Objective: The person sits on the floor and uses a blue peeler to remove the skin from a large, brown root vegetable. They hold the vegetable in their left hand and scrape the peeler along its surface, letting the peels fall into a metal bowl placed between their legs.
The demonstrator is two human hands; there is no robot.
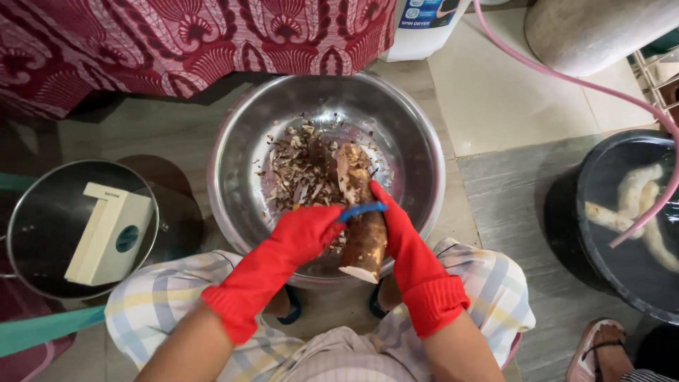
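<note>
At the centre of my frame sits a wide, round stainless-steel basin (240, 141) on the floor, its bottom strewn with brown peel scraps (300, 170). At the right edge I see a black round tub of water (601, 212) with pale peeled roots (636, 205) soaking in it, and a pink hose (566, 78) curving across from the top into it. At lower left a dark lidded pot (42, 226) carries a cream rectangular box (109, 233). Over the basin, just below centre, my right hand (396, 226), in a red rubber glove, is clasped around a long brown cassava root (361, 226), held tilted. My left hand (304, 233), gloved alike, grips a blue-handled peeler (362, 210) laid against the root.
</note>
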